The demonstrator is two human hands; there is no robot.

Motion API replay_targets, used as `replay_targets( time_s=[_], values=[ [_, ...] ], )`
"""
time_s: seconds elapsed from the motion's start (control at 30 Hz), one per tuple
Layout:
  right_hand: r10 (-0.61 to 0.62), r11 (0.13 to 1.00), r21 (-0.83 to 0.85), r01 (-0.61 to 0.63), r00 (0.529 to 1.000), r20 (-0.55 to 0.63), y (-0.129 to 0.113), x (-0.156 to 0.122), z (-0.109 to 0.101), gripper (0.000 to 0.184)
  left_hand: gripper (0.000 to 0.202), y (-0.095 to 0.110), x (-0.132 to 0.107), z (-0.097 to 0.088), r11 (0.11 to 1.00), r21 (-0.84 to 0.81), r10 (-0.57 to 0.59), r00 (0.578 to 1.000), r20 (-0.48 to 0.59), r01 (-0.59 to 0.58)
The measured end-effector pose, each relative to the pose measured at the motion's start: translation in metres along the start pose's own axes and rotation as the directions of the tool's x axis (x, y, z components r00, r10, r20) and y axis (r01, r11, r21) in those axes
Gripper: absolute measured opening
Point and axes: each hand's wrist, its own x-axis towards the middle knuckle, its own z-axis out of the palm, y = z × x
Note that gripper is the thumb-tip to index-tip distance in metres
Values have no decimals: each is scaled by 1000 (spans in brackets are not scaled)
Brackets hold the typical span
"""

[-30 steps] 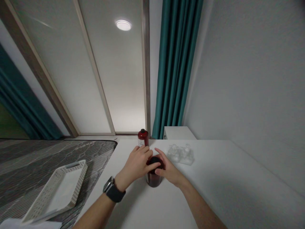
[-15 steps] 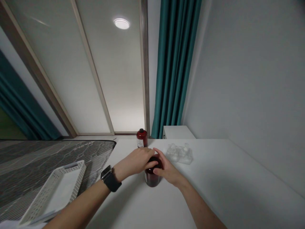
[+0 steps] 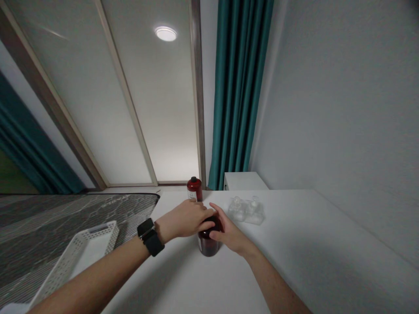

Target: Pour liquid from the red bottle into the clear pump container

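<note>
A dark red bottle with a black cap stands on the white table in front of me. My left hand, with a black watch on its wrist, lies over the cap with its fingers closed round it. My right hand grips the bottle's top and shoulder from the right side. The cap is mostly hidden under both hands.
A second dark red bottle with a black cap stands at the table's far edge. Two clear small bottles lie just right of my hands. A white perforated basket rests on a grey patterned mattress at left. A wall runs along the right.
My left forearm has swung outward to the left and the wrist has turned over the cap. The right hand and the bottle have stayed in place.
</note>
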Motion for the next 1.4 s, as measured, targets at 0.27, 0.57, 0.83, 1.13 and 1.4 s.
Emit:
replay_targets(
  time_s=[0.27,0.57,0.83,1.13,1.4],
  values=[
    [1,998,-68,-4,999,-47,1,0,3,93,44,8,3,6,978,96,-190,982,24,187],
    [-6,1000,-21,5,1000,-27,5,1,2,98,23,-5,-7,0,999,-25,-24,993,112,27],
    [-23,1000,-21,23,999,-29,6,2,5,95,31,4,-4,-3,989,120,-95,994,56,88],
    [-8,1000,-12,8,1000,5,9,1,1,95,28,2,2,-4,995,81,-68,979,191,54],
    [-20,999,-25,20,1000,-17,4,3,4,98,31,-13,-13,16,976,-209,-52,998,39,59]
  ],
)
